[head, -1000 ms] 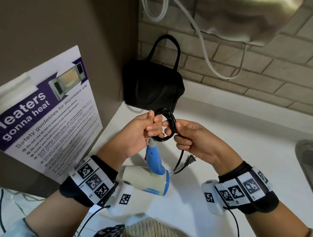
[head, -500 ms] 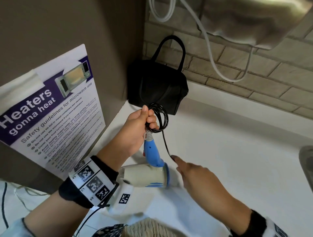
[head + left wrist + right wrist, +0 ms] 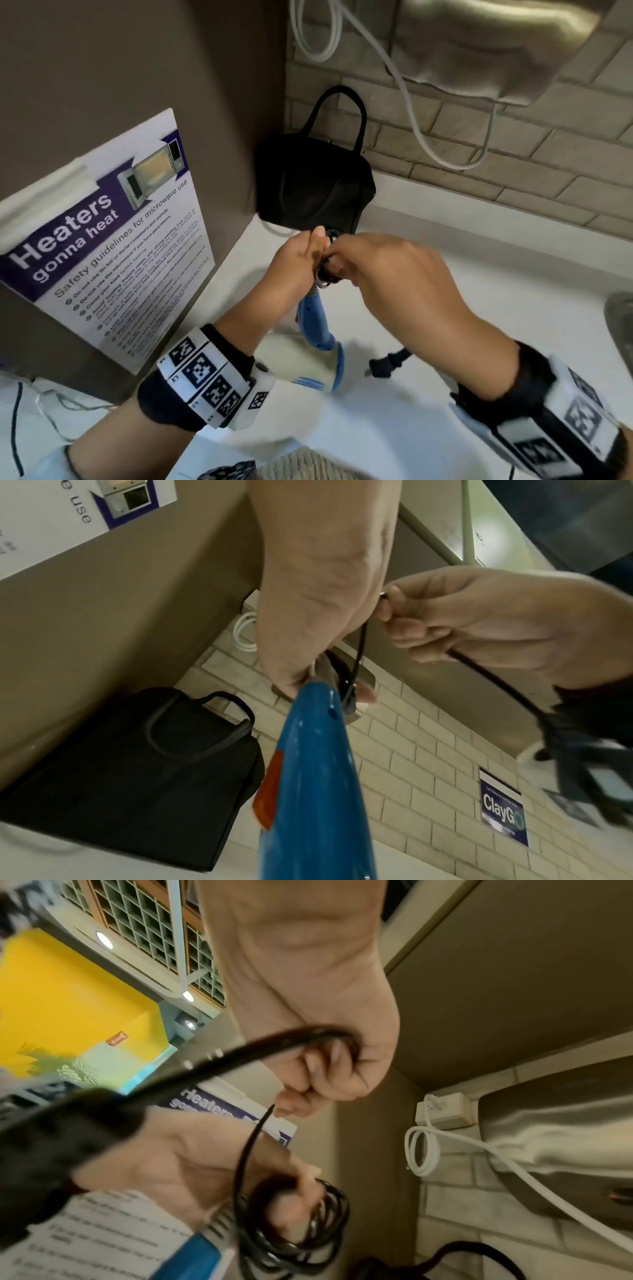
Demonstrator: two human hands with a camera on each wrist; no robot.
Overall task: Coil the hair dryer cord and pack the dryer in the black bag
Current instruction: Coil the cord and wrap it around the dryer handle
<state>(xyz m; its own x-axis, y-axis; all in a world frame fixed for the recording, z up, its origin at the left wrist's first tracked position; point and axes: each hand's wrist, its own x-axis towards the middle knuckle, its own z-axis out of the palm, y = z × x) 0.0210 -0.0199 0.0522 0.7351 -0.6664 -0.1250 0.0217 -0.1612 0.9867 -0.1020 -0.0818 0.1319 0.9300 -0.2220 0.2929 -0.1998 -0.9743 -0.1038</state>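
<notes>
The hair dryer has a blue handle and a cream body and hangs below my hands above the white counter. My left hand grips the black cord coil at the top of the handle. My right hand meets it from the right and holds the loose end of the cord in curled fingers. The plug dangles under my right wrist. The black bag stands in the corner behind my hands, handles up; whether it is unzipped I cannot tell.
A brown cabinet side with a microwave safety poster bounds the left. A brick wall carries a steel hand dryer with a white cable. A sink edge shows at the right.
My right hand dropped down along the cord, then came back up to the coil at my left hand, bringing the loose end round. The plug now hangs under my right wrist.
</notes>
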